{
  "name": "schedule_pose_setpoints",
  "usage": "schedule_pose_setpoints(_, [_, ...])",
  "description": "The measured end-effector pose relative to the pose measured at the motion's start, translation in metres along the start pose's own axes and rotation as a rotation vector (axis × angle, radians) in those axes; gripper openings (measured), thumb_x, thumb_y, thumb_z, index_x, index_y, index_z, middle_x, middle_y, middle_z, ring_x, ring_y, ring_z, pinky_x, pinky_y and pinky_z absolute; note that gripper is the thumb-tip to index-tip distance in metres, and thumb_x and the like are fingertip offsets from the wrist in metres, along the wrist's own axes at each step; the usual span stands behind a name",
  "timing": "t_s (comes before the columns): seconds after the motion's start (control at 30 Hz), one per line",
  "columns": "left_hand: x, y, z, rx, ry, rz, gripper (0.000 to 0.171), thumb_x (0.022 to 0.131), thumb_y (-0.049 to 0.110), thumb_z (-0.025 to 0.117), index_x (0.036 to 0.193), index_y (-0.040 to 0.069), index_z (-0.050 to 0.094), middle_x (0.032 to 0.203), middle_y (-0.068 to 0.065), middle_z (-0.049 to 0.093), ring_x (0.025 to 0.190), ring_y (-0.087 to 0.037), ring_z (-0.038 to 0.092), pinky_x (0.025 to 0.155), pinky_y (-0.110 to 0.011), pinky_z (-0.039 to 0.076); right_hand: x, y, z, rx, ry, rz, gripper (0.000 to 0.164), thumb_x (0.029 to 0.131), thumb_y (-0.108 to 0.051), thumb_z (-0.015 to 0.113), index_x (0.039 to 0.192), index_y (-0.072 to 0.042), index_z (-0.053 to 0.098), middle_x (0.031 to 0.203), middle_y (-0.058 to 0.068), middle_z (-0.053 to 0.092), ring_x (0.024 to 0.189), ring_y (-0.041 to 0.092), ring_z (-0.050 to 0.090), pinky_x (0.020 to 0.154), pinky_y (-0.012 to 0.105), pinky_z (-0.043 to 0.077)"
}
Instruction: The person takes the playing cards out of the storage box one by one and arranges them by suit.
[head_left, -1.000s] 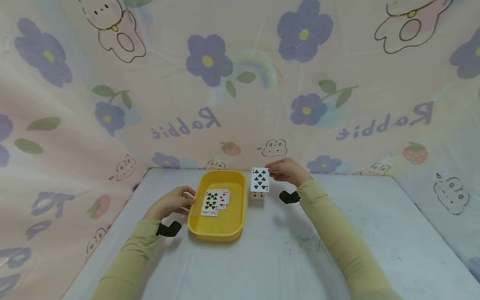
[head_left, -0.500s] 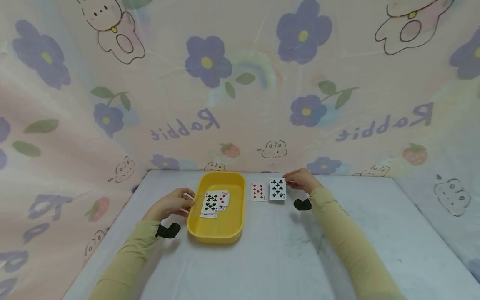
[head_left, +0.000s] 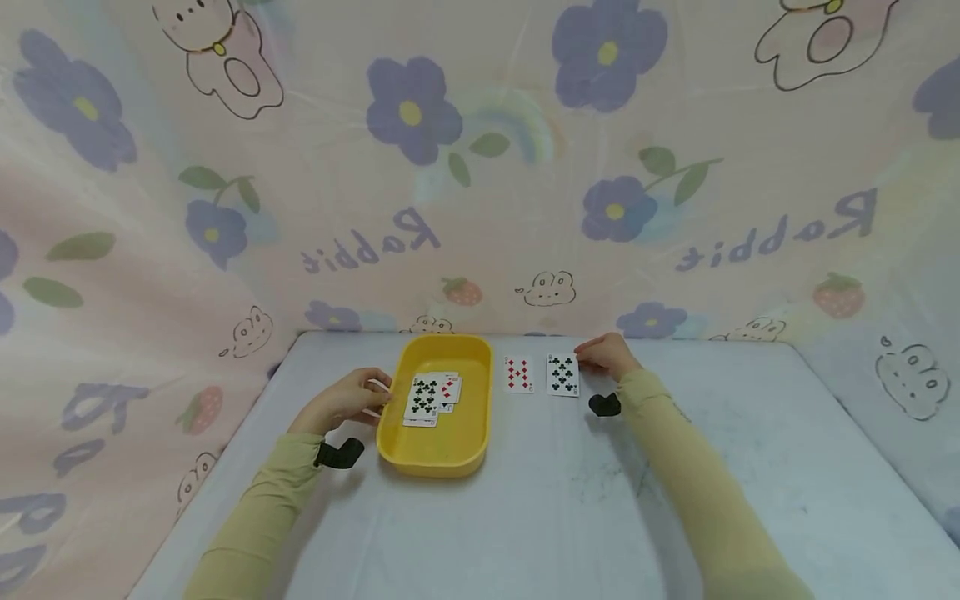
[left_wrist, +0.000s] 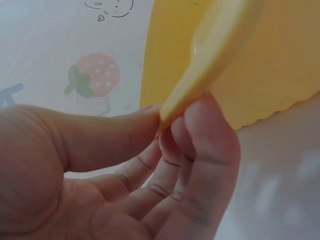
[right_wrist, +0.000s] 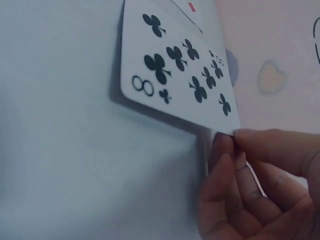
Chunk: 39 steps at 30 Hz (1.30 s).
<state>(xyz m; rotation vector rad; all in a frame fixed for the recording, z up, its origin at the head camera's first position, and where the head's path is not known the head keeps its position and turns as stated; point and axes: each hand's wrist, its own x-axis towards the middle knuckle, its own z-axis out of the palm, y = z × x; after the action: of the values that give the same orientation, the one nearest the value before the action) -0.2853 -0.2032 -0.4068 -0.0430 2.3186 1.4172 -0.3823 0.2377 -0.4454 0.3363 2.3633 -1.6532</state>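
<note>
In the head view my right hand (head_left: 609,357) pinches the far right corner of an eight of clubs playing card (head_left: 562,375), low over the table or touching it. Thumb and forefinger grip that corner in the right wrist view, where the face of the eight of clubs (right_wrist: 182,65) is up. A diamonds card (head_left: 518,374) lies face up just left of it, a small gap apart. My left hand (head_left: 341,404) pinches the left rim of a yellow tray (head_left: 435,467); the left wrist view shows the rim (left_wrist: 200,75) between thumb and fingers.
Inside the tray, several overlapping face-up cards (head_left: 422,398) lie, a clubs card uppermost. The white table (head_left: 525,517) ends at a patterned cloth wall (head_left: 480,250) just behind the tray and cards.
My right hand has carried the eight of clubs from over the diamonds card to its right and lowered it, uncovering the diamonds card. The left hand keeps its grip on the tray.
</note>
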Motion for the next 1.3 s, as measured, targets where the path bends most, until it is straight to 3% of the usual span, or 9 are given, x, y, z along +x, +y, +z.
schedule_pose_setpoints(0.53, [0.001, 0.003, -0.001, 0.005, -0.016, -0.007, 0.027, 0.096, 0.007, 0.056, 0.120, -0.003, 0.047, 0.103, -0.020, 0.059, 0.079, -0.022, 0.061, 0.068, -0.036, 0.057, -0.004, 0.002, 0.011, -0.016, 0.104, -0.014, 0.026, 0.083, 0.002, 0.068, 0.108, 0.010, 0.065, 0.070, 0.003, 0.065, 0.060, 0.009, 0.061, 0.058, 0.023, 0.052])
schedule_pose_setpoints(0.9, [0.000, 0.002, 0.000, 0.007, -0.007, -0.010, 0.027, 0.096, 0.008, 0.056, 0.120, -0.002, 0.047, 0.099, -0.017, 0.060, 0.078, -0.022, 0.061, 0.069, -0.037, 0.057, 0.000, -0.002, 0.017, 0.003, 0.136, 0.014, 0.026, 0.083, 0.001, 0.067, 0.108, 0.009, 0.065, 0.083, 0.010, 0.067, 0.062, 0.010, 0.062, 0.057, 0.023, 0.051])
schedule_pose_setpoints(1.3, [0.000, 0.002, -0.001, 0.014, -0.010, -0.001, 0.028, 0.096, 0.007, 0.056, 0.120, -0.003, 0.046, 0.099, -0.017, 0.059, 0.077, -0.021, 0.060, 0.069, -0.038, 0.057, -0.001, -0.005, 0.018, -0.030, 0.143, 0.007, 0.025, 0.081, 0.003, 0.067, 0.105, 0.010, 0.065, 0.070, 0.006, 0.064, 0.058, 0.011, 0.059, 0.055, 0.024, 0.051])
